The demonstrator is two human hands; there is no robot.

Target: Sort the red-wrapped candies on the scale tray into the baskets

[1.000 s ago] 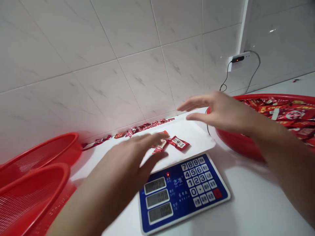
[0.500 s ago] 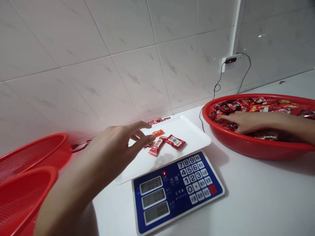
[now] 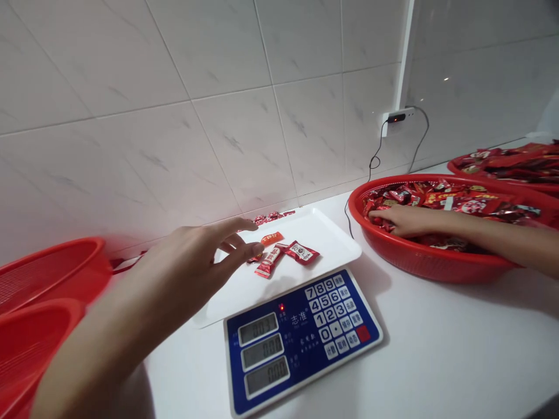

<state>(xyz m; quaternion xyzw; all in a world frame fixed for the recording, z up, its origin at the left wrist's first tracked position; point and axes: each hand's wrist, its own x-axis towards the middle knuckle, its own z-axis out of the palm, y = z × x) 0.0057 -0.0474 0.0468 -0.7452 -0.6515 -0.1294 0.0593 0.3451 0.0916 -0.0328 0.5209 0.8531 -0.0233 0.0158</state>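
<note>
My left hand (image 3: pixel 196 256) hovers over the left side of the white weighing tray (image 3: pixel 332 247), thumb and fingers apart with nothing between them. Beside its fingertips lie a few wrapped candies: a red and white one (image 3: pixel 269 261), a dark red one (image 3: pixel 302 252) and an orange one (image 3: pixel 272 238). The tray sits on a blue digital scale (image 3: pixel 301 343) with lit figures. To the right, my right hand (image 3: pixel 408 220) reaches into a red basket (image 3: pixel 419 269) full of wrapped candies (image 3: pixel 458 201). Its fingers are curled on a red-wrapped candy, partly hidden.
Red baskets (image 3: pixel 52 256) stand at the left edge. Another red basket (image 3: pixel 515 163) with red packets is at the far right. Small red packets (image 3: pixel 273 217) lie behind the tray by the tiled wall. A thin cable (image 3: pixel 348 215) runs from a wall socket (image 3: pixel 397 118).
The view has shifted right, bringing the far basket into sight. My right hand's fingers have curled onto a candy in the basket. My left hand holds nearly the same place over the tray.
</note>
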